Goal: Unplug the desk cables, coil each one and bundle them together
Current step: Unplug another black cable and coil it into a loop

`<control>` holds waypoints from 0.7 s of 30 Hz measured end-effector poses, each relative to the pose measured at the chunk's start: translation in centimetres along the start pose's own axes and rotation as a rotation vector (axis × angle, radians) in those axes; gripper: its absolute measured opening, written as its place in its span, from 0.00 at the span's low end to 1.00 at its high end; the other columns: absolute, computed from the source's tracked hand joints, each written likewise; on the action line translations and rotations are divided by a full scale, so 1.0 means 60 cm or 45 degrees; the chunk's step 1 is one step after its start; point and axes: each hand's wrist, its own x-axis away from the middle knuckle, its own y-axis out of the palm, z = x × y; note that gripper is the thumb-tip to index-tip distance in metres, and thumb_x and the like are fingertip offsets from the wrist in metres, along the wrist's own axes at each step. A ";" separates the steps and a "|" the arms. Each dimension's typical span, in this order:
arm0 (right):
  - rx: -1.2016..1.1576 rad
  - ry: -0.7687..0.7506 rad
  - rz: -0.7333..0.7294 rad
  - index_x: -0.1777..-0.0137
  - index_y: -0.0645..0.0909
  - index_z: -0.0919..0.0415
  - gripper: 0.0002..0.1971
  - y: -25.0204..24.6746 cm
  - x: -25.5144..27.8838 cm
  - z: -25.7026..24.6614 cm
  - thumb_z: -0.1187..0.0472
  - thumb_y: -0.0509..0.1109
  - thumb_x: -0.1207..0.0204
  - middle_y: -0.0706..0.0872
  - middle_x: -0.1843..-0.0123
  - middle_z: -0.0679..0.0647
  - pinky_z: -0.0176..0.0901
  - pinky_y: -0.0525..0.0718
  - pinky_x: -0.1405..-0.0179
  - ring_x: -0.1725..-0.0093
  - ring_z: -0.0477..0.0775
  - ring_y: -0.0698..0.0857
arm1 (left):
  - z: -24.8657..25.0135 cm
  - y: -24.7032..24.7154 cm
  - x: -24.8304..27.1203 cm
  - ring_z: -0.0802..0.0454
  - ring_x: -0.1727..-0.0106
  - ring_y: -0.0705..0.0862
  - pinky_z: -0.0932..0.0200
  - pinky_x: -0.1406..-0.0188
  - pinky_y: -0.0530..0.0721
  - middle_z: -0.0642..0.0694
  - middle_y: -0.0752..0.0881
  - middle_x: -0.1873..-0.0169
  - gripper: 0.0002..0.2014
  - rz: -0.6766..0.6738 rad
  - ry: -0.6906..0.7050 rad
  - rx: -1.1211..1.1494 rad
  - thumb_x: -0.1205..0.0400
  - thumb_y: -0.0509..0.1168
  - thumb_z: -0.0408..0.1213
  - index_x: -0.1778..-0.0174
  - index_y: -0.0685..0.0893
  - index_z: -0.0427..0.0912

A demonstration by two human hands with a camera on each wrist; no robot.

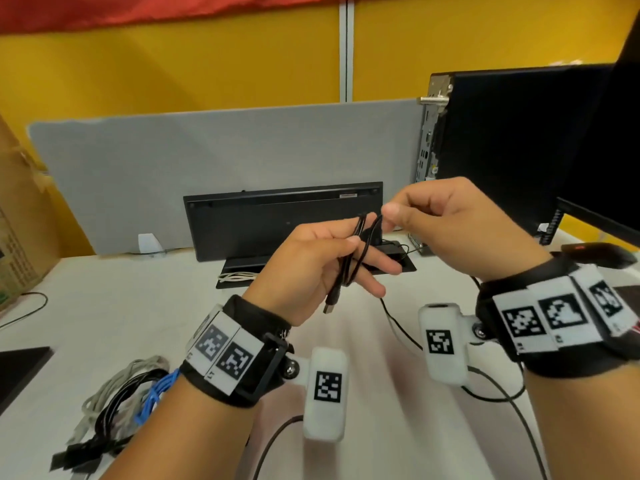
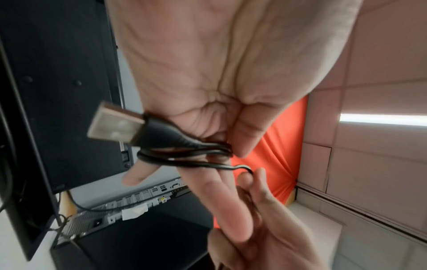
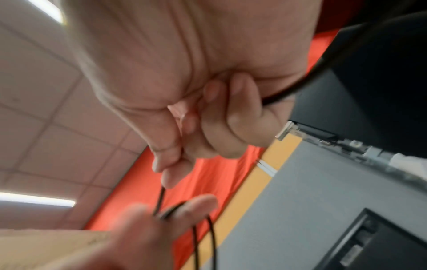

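Note:
A thin black USB cable (image 1: 349, 265) is held up over the desk between both hands. My left hand (image 1: 322, 258) pinches several short loops of it between thumb and fingers, and the metal USB plug (image 1: 329, 306) dangles below the palm. The left wrist view shows that plug (image 2: 115, 124) close up, with the loops (image 2: 184, 155) lying across my fingers. My right hand (image 1: 446, 220) pinches the cable's running strand just right of the loops, thumb against forefinger. In the right wrist view the strand (image 3: 161, 199) drops from my fingertips. The rest of the cable (image 1: 398, 323) trails down onto the desk.
A bundle of coiled grey, black and blue cables (image 1: 121, 396) lies at the desk's front left. A black keyboard (image 1: 277, 216) leans against the grey divider (image 1: 173, 168) behind a desk cable hatch (image 1: 242, 275). A computer tower (image 1: 502, 140) and a monitor (image 1: 602, 202) stand at the right, a cardboard box (image 1: 20, 237) at the left.

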 end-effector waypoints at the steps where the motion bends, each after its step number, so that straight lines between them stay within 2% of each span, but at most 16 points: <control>1: 0.005 -0.030 0.061 0.61 0.89 0.56 0.11 0.003 -0.003 0.007 0.56 0.68 0.20 0.85 0.73 0.43 0.22 0.76 0.69 0.72 0.36 0.80 | -0.001 0.001 0.000 0.43 0.67 0.88 0.49 0.46 0.81 0.29 0.90 0.55 0.19 -0.015 -0.005 0.007 0.14 0.51 0.31 0.30 0.80 0.36; 3: -0.046 -0.091 0.162 0.60 0.90 0.58 0.07 0.012 -0.007 0.019 0.60 0.72 0.22 0.89 0.69 0.42 0.23 0.78 0.64 0.68 0.34 0.83 | -0.003 0.002 0.000 0.48 0.72 0.82 0.38 0.46 0.77 0.31 0.89 0.61 0.19 -0.043 -0.020 0.034 0.13 0.51 0.31 0.30 0.80 0.35; 5: -0.135 -0.122 0.262 0.59 0.90 0.59 0.04 0.019 -0.010 0.028 0.62 0.75 0.24 0.91 0.66 0.45 0.25 0.80 0.60 0.64 0.36 0.87 | -0.006 -0.001 0.000 0.52 0.76 0.76 0.24 0.39 0.73 0.37 0.86 0.69 0.18 -0.083 -0.028 0.091 0.12 0.52 0.32 0.31 0.79 0.32; 6: -0.166 -0.126 0.309 0.59 0.90 0.58 0.03 0.023 -0.013 0.033 0.62 0.75 0.25 0.91 0.65 0.46 0.26 0.81 0.58 0.62 0.38 0.88 | -0.006 -0.001 0.000 0.54 0.77 0.73 0.21 0.34 0.73 0.40 0.84 0.72 0.18 -0.102 -0.018 0.124 0.12 0.52 0.32 0.30 0.79 0.32; 10: -0.154 -0.069 0.372 0.50 0.90 0.53 0.07 0.038 -0.019 0.053 0.61 0.70 0.20 0.91 0.56 0.41 0.29 0.82 0.48 0.51 0.38 0.88 | 0.000 0.005 0.000 0.57 0.78 0.66 0.24 0.37 0.78 0.49 0.75 0.80 0.19 -0.125 0.053 0.324 0.12 0.54 0.33 0.27 0.74 0.29; 11: -0.128 -0.050 0.345 0.48 0.89 0.54 0.08 0.040 -0.020 0.057 0.60 0.68 0.19 0.91 0.56 0.38 0.29 0.82 0.47 0.51 0.35 0.87 | 0.002 0.004 0.000 0.58 0.78 0.66 0.23 0.37 0.77 0.50 0.74 0.80 0.20 -0.141 0.072 0.405 0.12 0.53 0.33 0.26 0.73 0.28; 12: -0.094 -0.038 0.302 0.46 0.89 0.54 0.10 0.043 -0.020 0.061 0.60 0.66 0.18 0.89 0.60 0.33 0.25 0.80 0.50 0.54 0.32 0.86 | 0.003 0.004 0.000 0.58 0.78 0.65 0.22 0.37 0.77 0.50 0.73 0.80 0.21 -0.158 0.092 0.487 0.12 0.52 0.33 0.25 0.72 0.27; 13: -0.063 -0.024 0.248 0.44 0.88 0.55 0.11 0.044 -0.021 0.066 0.60 0.65 0.17 0.86 0.67 0.29 0.22 0.78 0.56 0.60 0.28 0.84 | 0.005 0.003 0.001 0.59 0.78 0.65 0.22 0.37 0.76 0.51 0.72 0.80 0.22 -0.169 0.108 0.561 0.12 0.52 0.34 0.25 0.70 0.27; 14: -0.047 0.003 0.185 0.43 0.88 0.55 0.11 0.045 -0.021 0.069 0.59 0.64 0.16 0.83 0.74 0.29 0.20 0.76 0.63 0.68 0.29 0.81 | 0.007 0.002 0.001 0.59 0.79 0.66 0.22 0.37 0.76 0.51 0.72 0.80 0.23 -0.169 0.120 0.620 0.13 0.52 0.35 0.24 0.69 0.26; 15: -0.047 0.040 0.109 0.43 0.88 0.55 0.12 0.046 -0.020 0.072 0.59 0.63 0.16 0.80 0.78 0.32 0.22 0.74 0.67 0.73 0.32 0.78 | 0.008 0.001 0.001 0.60 0.80 0.68 0.22 0.36 0.75 0.51 0.73 0.80 0.24 -0.154 0.130 0.661 0.13 0.53 0.36 0.24 0.67 0.25; 17: -0.062 0.120 -0.063 0.46 0.89 0.55 0.13 0.052 -0.019 0.074 0.58 0.62 0.15 0.81 0.76 0.37 0.34 0.78 0.64 0.74 0.36 0.76 | 0.009 0.000 0.000 0.60 0.79 0.73 0.23 0.33 0.74 0.50 0.77 0.77 0.25 -0.076 0.169 0.695 0.13 0.53 0.36 0.24 0.65 0.23; 19: -0.017 0.190 -0.237 0.52 0.90 0.53 0.14 0.059 -0.018 0.072 0.55 0.62 0.15 0.84 0.72 0.42 0.43 0.77 0.63 0.71 0.43 0.77 | 0.008 -0.004 -0.003 0.56 0.72 0.84 0.32 0.37 0.82 0.47 0.86 0.68 0.24 0.027 0.234 0.710 0.13 0.51 0.35 0.24 0.64 0.23; 20: 0.073 0.235 -0.319 0.53 0.89 0.50 0.14 0.061 -0.016 0.071 0.52 0.62 0.15 0.84 0.71 0.44 0.40 0.77 0.64 0.72 0.44 0.77 | 0.007 -0.007 -0.004 0.53 0.66 0.89 0.35 0.40 0.85 0.44 0.90 0.60 0.23 0.076 0.268 0.709 0.12 0.50 0.35 0.24 0.63 0.24; 21: 0.175 0.276 -0.396 0.52 0.89 0.49 0.14 0.063 -0.014 0.070 0.50 0.61 0.16 0.83 0.72 0.45 0.33 0.75 0.66 0.73 0.41 0.77 | 0.008 -0.011 -0.006 0.50 0.58 0.91 0.33 0.40 0.84 0.42 0.91 0.52 0.22 0.119 0.299 0.700 0.11 0.49 0.34 0.23 0.62 0.25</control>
